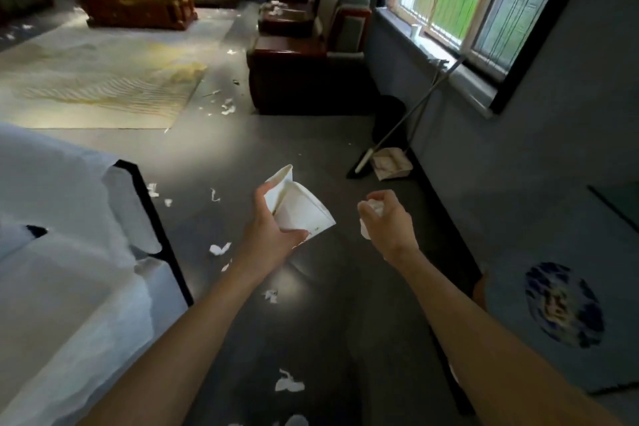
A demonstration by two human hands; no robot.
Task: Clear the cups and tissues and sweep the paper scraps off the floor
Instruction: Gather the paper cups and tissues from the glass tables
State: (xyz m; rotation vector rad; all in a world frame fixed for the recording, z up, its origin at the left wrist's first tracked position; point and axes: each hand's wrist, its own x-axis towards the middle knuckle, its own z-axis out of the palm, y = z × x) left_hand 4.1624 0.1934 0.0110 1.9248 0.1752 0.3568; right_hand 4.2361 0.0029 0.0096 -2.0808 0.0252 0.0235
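Note:
My left hand (271, 228) grips crushed white paper cups (299, 206) held out over the dark floor. My right hand (389, 221) is curled round a crumpled white tissue (371, 214), a little to the right of the cups. White paper scraps (288, 384) lie scattered on the floor below my arms, and more scraps (228, 106) lie farther off by the rug. A broom (397, 124) leans against the wall under the window, its head beside a dustpan (392, 162). A black bin (389, 119) stands behind them.
A white-covered sofa (58, 252) fills the left side. A dark wooden armchair (304, 69) stands ahead on the right, with a pale rug (103, 79) and a wooden coffee table (138, 3) beyond. A white cup (416, 30) sits on the window sill.

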